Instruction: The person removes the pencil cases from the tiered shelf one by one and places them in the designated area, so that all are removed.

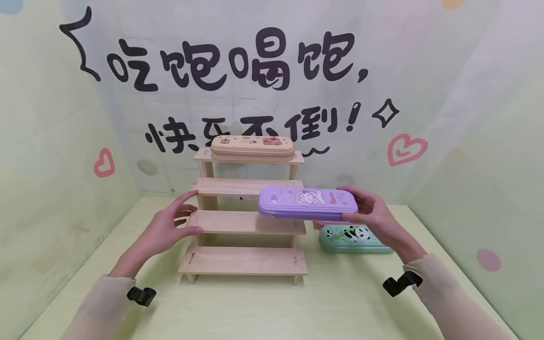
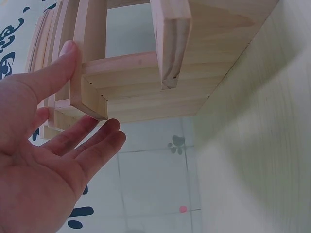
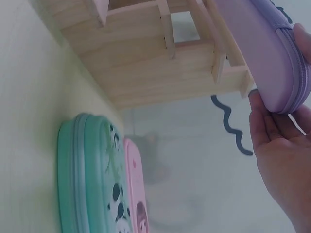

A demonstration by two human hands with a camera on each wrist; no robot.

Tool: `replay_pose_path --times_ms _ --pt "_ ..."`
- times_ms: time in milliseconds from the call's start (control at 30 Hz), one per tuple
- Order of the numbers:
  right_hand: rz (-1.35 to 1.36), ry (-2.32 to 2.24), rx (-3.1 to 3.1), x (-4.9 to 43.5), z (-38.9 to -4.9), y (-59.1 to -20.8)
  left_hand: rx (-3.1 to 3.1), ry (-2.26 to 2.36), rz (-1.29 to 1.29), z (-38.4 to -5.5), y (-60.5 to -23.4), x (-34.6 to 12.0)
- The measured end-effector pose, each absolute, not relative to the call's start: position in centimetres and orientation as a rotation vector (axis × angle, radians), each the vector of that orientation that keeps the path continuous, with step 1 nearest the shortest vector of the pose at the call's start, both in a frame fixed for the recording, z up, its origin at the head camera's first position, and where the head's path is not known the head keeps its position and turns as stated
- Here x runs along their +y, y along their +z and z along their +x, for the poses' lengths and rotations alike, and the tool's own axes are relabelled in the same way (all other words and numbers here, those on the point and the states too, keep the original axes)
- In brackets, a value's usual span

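Note:
My right hand (image 1: 374, 212) grips one end of a purple pencil case (image 1: 308, 202) with a rabbit print, thumb at the front and fingers behind. The case is held lengthwise in the air, overlapping the right part of the middle tiers in the head view. My left hand (image 1: 163, 229) holds the left edge of a stepped wooden rack (image 1: 242, 259); its thumb (image 2: 68, 51) lies against a board and the other fingers bend round the board's end. On the rack's top tier lies a cream pencil case (image 1: 252, 148) with small printed pictures.
Right of the rack, a green panda pencil case (image 1: 354, 240) lies on the pale wooden table (image 1: 255, 311). Behind it is a pink case (image 3: 135, 174), mostly hidden in the head view. Printed walls (image 1: 480, 189) enclose the table at the back and both sides.

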State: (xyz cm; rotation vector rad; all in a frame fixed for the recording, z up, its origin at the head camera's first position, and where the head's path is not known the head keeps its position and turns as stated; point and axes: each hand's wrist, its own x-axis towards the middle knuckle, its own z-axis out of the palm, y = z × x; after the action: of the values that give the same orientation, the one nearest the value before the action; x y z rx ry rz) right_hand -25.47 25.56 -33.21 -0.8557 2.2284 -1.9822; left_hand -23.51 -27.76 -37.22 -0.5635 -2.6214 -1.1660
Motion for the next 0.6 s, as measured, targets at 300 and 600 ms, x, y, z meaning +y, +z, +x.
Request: replay_pose_path --times_ms 300,600 --pt "-0.9 -1.959 2.231 29.2 -24.2 -33.9 -2.621 -1.163 -0.561 -23.5 -37.2 -27.8" --pt "-0.94 -1.948 2.2 32.9 -22.8 -35.6 -2.625 -1.163 -0.561 -23.4 -37.1 -27.7"
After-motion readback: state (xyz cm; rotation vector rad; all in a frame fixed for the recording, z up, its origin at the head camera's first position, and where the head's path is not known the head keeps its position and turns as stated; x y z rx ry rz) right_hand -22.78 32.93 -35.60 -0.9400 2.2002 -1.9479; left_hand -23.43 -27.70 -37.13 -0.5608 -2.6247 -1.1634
